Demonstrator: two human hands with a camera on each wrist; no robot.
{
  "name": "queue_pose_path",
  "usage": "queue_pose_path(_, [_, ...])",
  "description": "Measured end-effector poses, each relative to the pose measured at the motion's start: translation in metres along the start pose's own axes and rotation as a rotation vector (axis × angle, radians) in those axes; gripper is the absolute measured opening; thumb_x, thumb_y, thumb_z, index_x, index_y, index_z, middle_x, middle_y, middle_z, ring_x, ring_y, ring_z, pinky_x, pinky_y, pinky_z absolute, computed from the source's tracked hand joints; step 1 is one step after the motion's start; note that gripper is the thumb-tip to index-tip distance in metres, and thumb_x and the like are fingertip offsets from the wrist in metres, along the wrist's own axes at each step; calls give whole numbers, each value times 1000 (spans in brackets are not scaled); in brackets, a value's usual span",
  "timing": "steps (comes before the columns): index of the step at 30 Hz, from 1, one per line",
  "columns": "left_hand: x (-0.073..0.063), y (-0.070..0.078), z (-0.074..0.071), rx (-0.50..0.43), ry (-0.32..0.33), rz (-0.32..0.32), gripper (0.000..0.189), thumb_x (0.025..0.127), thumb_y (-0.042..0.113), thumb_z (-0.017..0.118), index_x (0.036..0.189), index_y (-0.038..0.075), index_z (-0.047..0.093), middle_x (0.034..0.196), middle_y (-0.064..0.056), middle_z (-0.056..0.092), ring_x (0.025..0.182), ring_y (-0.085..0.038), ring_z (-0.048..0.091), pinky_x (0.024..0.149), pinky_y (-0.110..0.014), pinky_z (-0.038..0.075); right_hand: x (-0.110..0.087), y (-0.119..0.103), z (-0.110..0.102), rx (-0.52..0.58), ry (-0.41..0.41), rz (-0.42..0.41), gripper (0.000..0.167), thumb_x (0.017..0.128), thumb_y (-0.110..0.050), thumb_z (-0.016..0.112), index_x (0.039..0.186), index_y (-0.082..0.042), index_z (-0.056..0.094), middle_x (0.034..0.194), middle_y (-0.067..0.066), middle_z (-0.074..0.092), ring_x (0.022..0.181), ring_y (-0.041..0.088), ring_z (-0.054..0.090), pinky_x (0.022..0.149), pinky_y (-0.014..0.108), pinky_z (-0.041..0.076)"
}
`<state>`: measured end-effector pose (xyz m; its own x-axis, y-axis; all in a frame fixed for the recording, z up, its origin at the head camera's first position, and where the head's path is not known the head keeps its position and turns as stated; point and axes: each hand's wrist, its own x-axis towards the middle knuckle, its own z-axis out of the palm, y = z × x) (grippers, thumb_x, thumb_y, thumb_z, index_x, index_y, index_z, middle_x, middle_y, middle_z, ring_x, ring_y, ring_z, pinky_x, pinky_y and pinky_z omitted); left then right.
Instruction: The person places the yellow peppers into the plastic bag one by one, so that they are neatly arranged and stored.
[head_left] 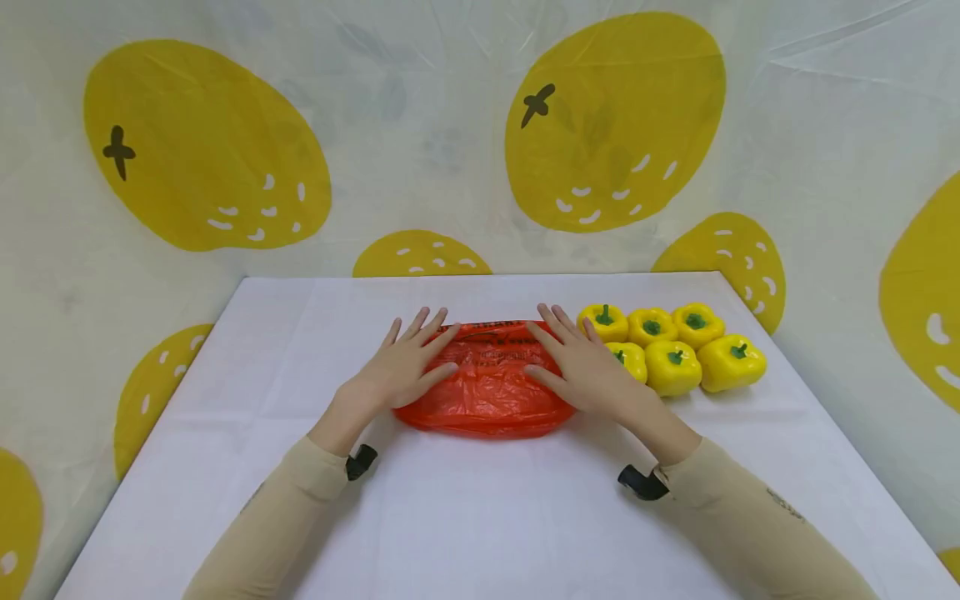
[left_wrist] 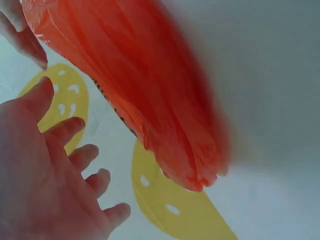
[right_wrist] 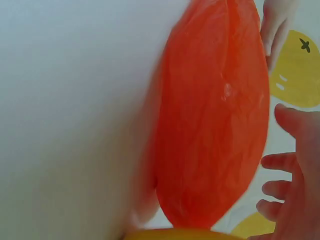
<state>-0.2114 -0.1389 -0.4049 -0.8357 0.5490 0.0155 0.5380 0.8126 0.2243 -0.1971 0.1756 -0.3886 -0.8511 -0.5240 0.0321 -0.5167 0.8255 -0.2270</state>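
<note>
A red plastic bag (head_left: 483, 392) with dark printing lies on the white table, its near side puffed up. My left hand (head_left: 397, 362) is over its left end with fingers spread and straight. Over the right end is my right hand (head_left: 588, 367), its fingers also extended. Both wrist views show a gap between the fingers and the bag, seen from its side as a smooth red bulge (right_wrist: 210, 125). Neither hand holds anything. Whether the palms touch the bag's top cannot be told.
Several yellow bell peppers (head_left: 673, 367) with green stems stand in two rows just right of my right hand. The white table (head_left: 480, 525) ends at a back edge against a curtain (head_left: 420, 125) printed with yellow fruit. Black wrist cameras (head_left: 643, 483) hang below both sleeves.
</note>
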Motion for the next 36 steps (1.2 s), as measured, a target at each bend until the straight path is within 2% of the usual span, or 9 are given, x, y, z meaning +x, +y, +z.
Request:
queue_pose_path(9, [-10, -13, 0, -71, -24, 5, 65, 106, 48, 53, 160, 16, 38, 170, -9, 19, 155, -38, 10, 120, -65, 5, -21, 20, -18, 75, 134, -20, 54, 102, -34, 65, 145, -2, 54, 159, 23, 36, 141, 45, 40, 110, 63, 38])
queue_pose_path(16, [-21, -27, -1, -151, -90, -55, 65, 104, 45, 58, 159, 14, 41, 169, -15, 18, 155, -39, 7, 120, -66, 8, -44, 47, -41, 291, 238, 7, 36, 102, -24, 66, 133, -5, 62, 141, 16, 57, 132, 40, 50, 106, 63, 42])
queue_pose_path(20, [-27, -35, -3, -200, -148, -81, 65, 104, 43, 58, 159, 15, 40, 169, -17, 15, 155, -40, 4, 119, -67, 8, -61, 66, -56, 330, 341, 100, 36, 102, -23, 66, 133, -4, 63, 136, 17, 61, 128, 40, 52, 104, 65, 42])
queue_pose_path(22, [-28, -39, -3, -231, -167, -83, 64, 104, 42, 58, 159, 15, 40, 170, -17, 14, 155, -41, 4, 117, -70, 10, -71, 79, -64, 342, 372, 165, 38, 103, -25, 65, 134, -4, 62, 136, 19, 60, 128, 41, 51, 105, 58, 43])
queue_pose_path(26, [-30, -50, -1, -269, -193, -80, 64, 103, 41, 59, 158, 14, 42, 169, -17, 15, 155, -42, 5, 115, -72, 15, -91, 113, -75, 358, 418, 293, 43, 104, -30, 62, 137, -3, 60, 136, 24, 59, 124, 42, 52, 99, 21, 44])
queue_pose_path(27, [-30, -53, -1, -274, -198, -82, 63, 103, 41, 59, 158, 14, 43, 169, -17, 16, 154, -43, 6, 115, -73, 16, -97, 122, -77, 356, 418, 322, 44, 105, -32, 60, 138, -3, 59, 137, 24, 58, 124, 44, 52, 99, 19, 44])
queue_pose_path(29, [-31, -56, 0, -272, -208, -86, 63, 103, 41, 60, 157, 13, 44, 169, -17, 17, 154, -44, 8, 116, -71, 18, -106, 137, -79, 352, 404, 366, 46, 106, -34, 58, 139, -3, 57, 140, 27, 55, 124, 48, 50, 104, 29, 46])
queue_pose_path(33, [-32, -60, 0, -265, -224, -98, 63, 102, 42, 60, 157, 14, 44, 169, -17, 18, 153, -45, 11, 115, -71, 19, -122, 161, -81, 327, 276, 431, 54, 108, -38, 51, 146, 1, 47, 149, 36, 40, 126, 62, 40, 99, 76, 34])
queue_pose_path(36, [-33, -61, 0, -261, -233, -99, 63, 103, 43, 59, 157, 15, 44, 169, -17, 18, 153, -45, 13, 115, -70, 20, -133, 176, -80, 341, 152, 473, 64, 109, -41, 47, 155, 2, 34, 155, 39, 28, 125, 68, 34, 94, 81, 31])
